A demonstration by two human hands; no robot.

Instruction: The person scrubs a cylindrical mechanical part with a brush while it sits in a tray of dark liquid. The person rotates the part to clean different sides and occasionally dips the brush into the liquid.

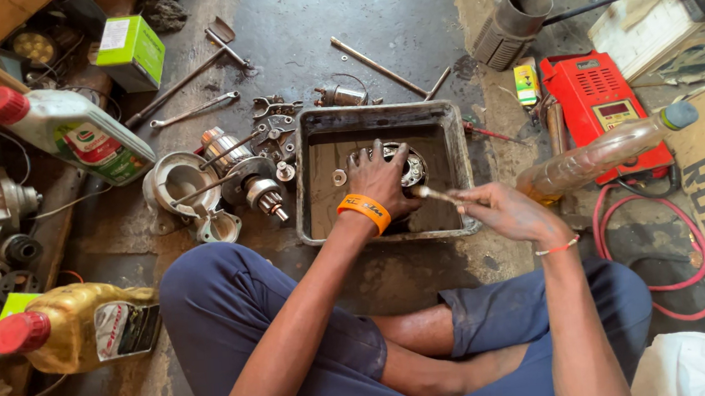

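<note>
Both hands work inside my tray (314, 134) on the floor, left hand (378, 179) clamped on a round metal part (411, 166), right hand (506, 211) pinching a brush (434, 193) against it, bottles around.

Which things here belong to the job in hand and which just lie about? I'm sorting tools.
In hand: left hand on round metal part in tray; right hand holding brush.
Lying about: spanner, green box, red charger.
</note>
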